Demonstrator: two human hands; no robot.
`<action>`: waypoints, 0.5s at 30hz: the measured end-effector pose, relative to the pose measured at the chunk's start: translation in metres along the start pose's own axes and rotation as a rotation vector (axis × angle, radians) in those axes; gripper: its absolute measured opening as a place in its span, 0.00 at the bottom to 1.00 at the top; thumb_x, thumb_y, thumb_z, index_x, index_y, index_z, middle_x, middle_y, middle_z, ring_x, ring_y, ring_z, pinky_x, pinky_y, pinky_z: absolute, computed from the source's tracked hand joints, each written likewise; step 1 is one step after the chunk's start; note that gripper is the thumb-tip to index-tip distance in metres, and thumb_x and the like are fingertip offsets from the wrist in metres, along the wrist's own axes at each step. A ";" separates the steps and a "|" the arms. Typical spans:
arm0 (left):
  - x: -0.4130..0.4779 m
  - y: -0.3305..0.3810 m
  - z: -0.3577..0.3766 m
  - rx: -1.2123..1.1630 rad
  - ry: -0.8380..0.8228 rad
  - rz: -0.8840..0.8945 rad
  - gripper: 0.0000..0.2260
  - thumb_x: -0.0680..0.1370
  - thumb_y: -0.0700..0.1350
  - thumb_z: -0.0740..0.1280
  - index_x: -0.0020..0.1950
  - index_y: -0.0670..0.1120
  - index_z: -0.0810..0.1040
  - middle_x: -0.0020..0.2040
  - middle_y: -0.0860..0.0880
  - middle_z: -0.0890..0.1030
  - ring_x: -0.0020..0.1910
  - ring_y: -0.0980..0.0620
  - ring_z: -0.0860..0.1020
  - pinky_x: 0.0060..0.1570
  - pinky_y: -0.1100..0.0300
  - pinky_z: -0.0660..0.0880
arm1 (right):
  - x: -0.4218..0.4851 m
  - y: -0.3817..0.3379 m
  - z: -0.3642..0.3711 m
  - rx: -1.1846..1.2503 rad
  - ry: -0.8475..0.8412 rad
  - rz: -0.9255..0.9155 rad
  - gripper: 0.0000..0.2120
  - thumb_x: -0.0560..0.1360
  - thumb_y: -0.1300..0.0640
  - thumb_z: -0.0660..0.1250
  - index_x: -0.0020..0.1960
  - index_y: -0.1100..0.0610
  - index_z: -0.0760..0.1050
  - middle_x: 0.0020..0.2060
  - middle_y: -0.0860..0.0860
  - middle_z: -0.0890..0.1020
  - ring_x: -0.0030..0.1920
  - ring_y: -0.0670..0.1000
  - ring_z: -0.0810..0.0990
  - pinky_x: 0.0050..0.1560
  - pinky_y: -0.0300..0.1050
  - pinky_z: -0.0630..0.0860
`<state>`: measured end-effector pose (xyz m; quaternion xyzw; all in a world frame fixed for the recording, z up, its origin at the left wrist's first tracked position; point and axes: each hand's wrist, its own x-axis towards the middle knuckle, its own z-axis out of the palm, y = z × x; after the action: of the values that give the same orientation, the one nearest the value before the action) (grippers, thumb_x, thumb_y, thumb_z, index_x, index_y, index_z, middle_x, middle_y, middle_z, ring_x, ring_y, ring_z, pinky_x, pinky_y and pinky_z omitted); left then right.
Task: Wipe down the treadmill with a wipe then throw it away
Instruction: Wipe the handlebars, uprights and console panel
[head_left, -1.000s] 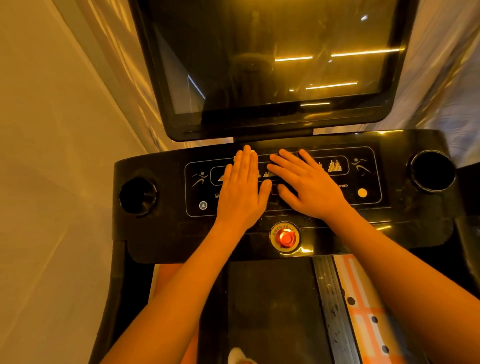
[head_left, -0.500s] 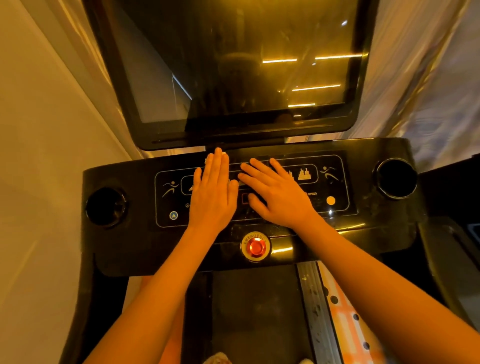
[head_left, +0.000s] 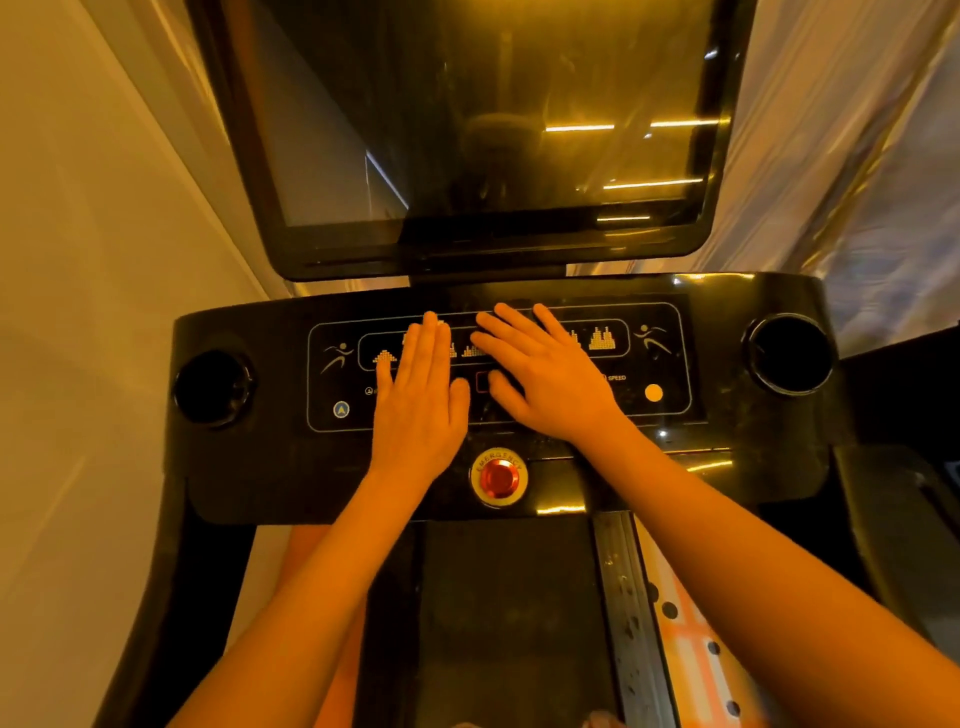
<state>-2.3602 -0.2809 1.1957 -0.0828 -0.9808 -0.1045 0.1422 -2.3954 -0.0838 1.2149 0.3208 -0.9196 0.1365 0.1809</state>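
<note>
Wall-side treadmill console (head_left: 249, 467) bears left hand (head_left: 418, 410) and right hand (head_left: 553, 382) flat at its centre, fingers extended, grasping nothing; presumably a ready pose, no wipe visible.

A plain cream wall (head_left: 78, 270) fills the left side, smooth and bare, with a paler upright strip (head_left: 161, 104) running along its far edge. On the right hangs a glossy pale curtain (head_left: 857, 171) in long slanting folds that catch the light in streaks (the far edge of it is blurred). Low on the right shows a patch of floor covering (head_left: 691, 654), orange and white in stripes and dotted with dark round spots. The light is warm and amber, tinting every surface yellow.
</note>
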 end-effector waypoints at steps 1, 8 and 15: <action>0.006 0.000 -0.002 -0.002 -0.013 0.000 0.29 0.84 0.55 0.44 0.84 0.46 0.47 0.84 0.47 0.46 0.83 0.49 0.45 0.78 0.43 0.45 | -0.001 -0.001 0.001 -0.010 0.004 0.006 0.24 0.83 0.48 0.58 0.77 0.54 0.69 0.78 0.53 0.68 0.81 0.54 0.60 0.81 0.61 0.52; -0.001 0.010 -0.001 -0.029 -0.015 -0.025 0.29 0.86 0.51 0.50 0.84 0.45 0.47 0.85 0.45 0.46 0.83 0.46 0.46 0.79 0.41 0.47 | 0.000 -0.001 -0.002 -0.008 0.020 0.007 0.25 0.82 0.49 0.57 0.77 0.55 0.70 0.78 0.54 0.68 0.80 0.55 0.61 0.80 0.61 0.52; 0.005 0.009 0.001 0.030 -0.003 -0.011 0.28 0.85 0.53 0.47 0.84 0.45 0.46 0.84 0.45 0.46 0.83 0.46 0.47 0.79 0.42 0.47 | -0.001 -0.002 -0.002 -0.017 0.022 0.007 0.24 0.83 0.50 0.58 0.77 0.55 0.70 0.78 0.54 0.68 0.81 0.55 0.60 0.81 0.60 0.51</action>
<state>-2.3631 -0.2716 1.1980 -0.0755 -0.9829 -0.0905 0.1414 -2.3931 -0.0842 1.2166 0.3144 -0.9199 0.1329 0.1934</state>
